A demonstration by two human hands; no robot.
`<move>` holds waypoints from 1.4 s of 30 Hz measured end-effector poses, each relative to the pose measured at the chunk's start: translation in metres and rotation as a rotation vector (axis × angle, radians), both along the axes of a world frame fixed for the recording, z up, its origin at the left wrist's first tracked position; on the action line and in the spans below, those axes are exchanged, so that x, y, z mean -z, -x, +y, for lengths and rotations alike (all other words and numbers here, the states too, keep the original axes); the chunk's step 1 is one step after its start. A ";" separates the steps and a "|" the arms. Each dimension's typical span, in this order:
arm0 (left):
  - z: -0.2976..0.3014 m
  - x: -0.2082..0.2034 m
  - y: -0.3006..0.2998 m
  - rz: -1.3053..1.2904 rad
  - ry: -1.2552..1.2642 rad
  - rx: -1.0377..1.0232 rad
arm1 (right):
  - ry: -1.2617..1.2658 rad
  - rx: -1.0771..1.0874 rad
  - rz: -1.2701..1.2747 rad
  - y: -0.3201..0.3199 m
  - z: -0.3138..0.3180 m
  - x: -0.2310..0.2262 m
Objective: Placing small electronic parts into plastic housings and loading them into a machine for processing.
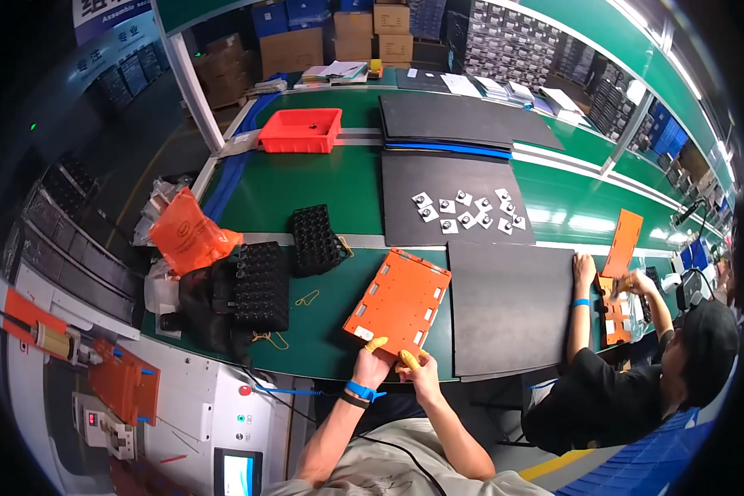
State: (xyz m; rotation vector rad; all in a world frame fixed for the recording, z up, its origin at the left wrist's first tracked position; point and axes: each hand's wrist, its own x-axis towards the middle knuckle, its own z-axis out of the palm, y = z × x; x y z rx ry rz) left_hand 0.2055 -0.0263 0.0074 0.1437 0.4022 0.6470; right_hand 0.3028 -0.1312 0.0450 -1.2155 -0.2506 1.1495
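An orange rectangular plate (pixel 400 299) with slots and small holes is tilted over the green bench, its near end toward me. My left hand (pixel 372 365) is closed on the near left corner, thumb on top. My right hand (pixel 420 374) pinches the near edge close by. Yellow covers sit on some fingertips, and a blue strap circles my left wrist. The fingers under the plate are hidden. Just right of the plate lies a black mat (pixel 508 310). To its left are black trays with round pockets (pixel 262 285) and a similar smaller piece (pixel 314 240).
Small white squares with black round parts (pixel 465 219) lie on another black mat. A red bin (pixel 300 131) stands farther back, an orange bag (pixel 188 231) at left. At right, a co-worker (pixel 636 372) handles orange parts. A machine with a screen (pixel 238 473) is at lower left.
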 end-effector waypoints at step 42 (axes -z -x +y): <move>0.033 -0.035 0.089 0.610 -0.605 0.089 | -0.361 0.496 0.334 -0.138 -0.068 -0.005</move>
